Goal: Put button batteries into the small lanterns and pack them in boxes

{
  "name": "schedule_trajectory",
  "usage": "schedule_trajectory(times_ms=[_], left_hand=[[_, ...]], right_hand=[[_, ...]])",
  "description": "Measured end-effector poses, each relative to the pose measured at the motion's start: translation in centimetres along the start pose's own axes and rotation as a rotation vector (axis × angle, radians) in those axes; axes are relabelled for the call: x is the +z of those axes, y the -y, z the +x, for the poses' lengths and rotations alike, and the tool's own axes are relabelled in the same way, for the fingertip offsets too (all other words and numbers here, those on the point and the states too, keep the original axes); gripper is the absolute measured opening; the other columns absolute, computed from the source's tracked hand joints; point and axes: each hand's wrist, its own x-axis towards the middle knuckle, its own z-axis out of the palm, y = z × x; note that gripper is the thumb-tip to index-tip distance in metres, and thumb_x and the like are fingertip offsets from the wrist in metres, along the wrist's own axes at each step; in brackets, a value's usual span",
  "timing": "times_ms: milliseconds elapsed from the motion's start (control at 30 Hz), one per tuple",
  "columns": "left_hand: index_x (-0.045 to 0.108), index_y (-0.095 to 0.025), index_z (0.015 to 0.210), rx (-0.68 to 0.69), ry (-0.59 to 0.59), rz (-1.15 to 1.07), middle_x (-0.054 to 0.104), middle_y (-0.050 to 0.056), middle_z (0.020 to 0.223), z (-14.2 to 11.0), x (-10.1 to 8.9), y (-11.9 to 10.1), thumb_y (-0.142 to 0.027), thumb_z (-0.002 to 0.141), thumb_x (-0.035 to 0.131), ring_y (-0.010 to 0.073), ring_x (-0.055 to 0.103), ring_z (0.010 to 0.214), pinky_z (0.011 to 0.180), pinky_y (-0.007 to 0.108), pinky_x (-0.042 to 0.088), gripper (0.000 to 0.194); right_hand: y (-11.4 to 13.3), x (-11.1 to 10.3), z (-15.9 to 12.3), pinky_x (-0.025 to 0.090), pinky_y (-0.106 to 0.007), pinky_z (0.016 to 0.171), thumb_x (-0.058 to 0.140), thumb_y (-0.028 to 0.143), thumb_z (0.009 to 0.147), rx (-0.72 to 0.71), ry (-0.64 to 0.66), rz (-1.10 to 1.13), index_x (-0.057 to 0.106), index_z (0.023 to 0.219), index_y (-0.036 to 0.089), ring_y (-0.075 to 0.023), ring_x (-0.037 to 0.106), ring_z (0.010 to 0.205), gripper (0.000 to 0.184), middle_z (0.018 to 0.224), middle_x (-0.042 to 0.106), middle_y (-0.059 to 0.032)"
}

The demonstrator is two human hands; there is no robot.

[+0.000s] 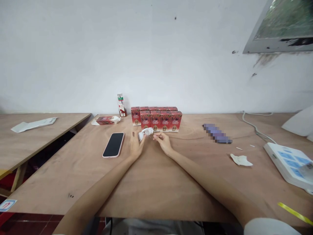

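Note:
My left hand (136, 146) holds a small white-capped bottle (145, 133) just above the wooden table (151, 182), its fingers closed round the cap end. My right hand (163, 141) pinches the bottle's other end, fingers curled. Both hands meet in front of a block of several small red boxes (156, 118) standing in two rows near the wall. A black phone in a pink case (113, 144) lies flat to the left of my left hand.
A flattened red box (106, 120) and an upright white and red tube (121, 105) sit at the back left. To the right lie a crumpled paper scrap (241, 160), a white device with blue keys (288, 163) and a cable (254, 125). A second table (36, 137) stands left across a gap.

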Motion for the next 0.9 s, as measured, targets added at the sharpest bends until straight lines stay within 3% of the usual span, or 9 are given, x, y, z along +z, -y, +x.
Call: schedule_trajectory(times_ms=[167, 267, 400, 700, 900], left_hand=[[0.054, -0.021, 0.085, -0.173, -0.101, -0.284, 0.057, 0.003, 0.09, 0.5, -0.3, -0.1, -0.025, 0.076, 0.062, 0.0202, 0.056, 0.092, 0.084, 0.029, 0.044, 0.013], [0.052, -0.022, 0.078, -0.332, -0.023, -0.525, 0.053, -0.003, 0.068, 1.0, -0.2, 0.3, -0.03, 0.076, 0.063, 0.0133, 0.055, 0.062, 0.057, 0.022, 0.045, 0.014], [0.048, -0.02, 0.077, -0.381, 0.083, -0.605, 0.048, -0.007, 0.055, 1.4, 0.4, 0.9, -0.04, 0.073, 0.063, 0.0075, 0.042, 0.038, 0.034, 0.018, 0.032, 0.025], [0.047, -0.019, 0.078, -0.415, 0.15, -0.691, 0.048, -0.009, 0.051, 1.0, 1.1, 1.2, -0.047, 0.069, 0.066, 0.0064, 0.042, 0.032, 0.028, 0.017, 0.031, 0.035], [0.048, -0.019, 0.076, -0.499, 0.067, -0.757, 0.048, -0.008, 0.053, 1.2, 1.2, 1.4, -0.039, 0.066, 0.067, 0.0064, 0.044, 0.036, 0.03, 0.016, 0.031, 0.029]], right_hand=[[-0.4, -0.4, 0.7, 0.045, -0.029, 0.061, 0.07, 0.056, 0.058, 0.08, -0.03, 0.106, 0.057, 0.069, 0.019, -0.0131, 0.055, 0.057, 0.041, 0.057, 0.057, 0.0033], [-0.5, -0.9, 1.3, 0.044, -0.026, 0.057, 0.072, 0.057, 0.054, 0.156, -0.007, 0.18, 0.055, 0.07, 0.02, -0.0106, 0.051, 0.054, 0.045, 0.055, 0.053, 0.0058], [-0.4, -1.6, 1.7, 0.041, -0.022, 0.053, 0.077, 0.053, 0.051, 0.252, 0.101, 0.27, 0.052, 0.066, 0.019, -0.0081, 0.047, 0.053, 0.044, 0.054, 0.049, 0.0071], [0.4, -2.7, 2.2, 0.045, -0.021, 0.054, 0.076, 0.033, 0.065, 0.371, 0.341, 0.348, 0.05, 0.06, 0.018, -0.0071, 0.048, 0.053, 0.031, 0.057, 0.049, 0.005], [0.1, -2.6, 1.8, 0.049, -0.023, 0.057, 0.072, 0.037, 0.069, 0.305, 0.305, 0.287, 0.05, 0.064, 0.019, -0.0093, 0.052, 0.058, 0.029, 0.062, 0.052, 0.0029]])
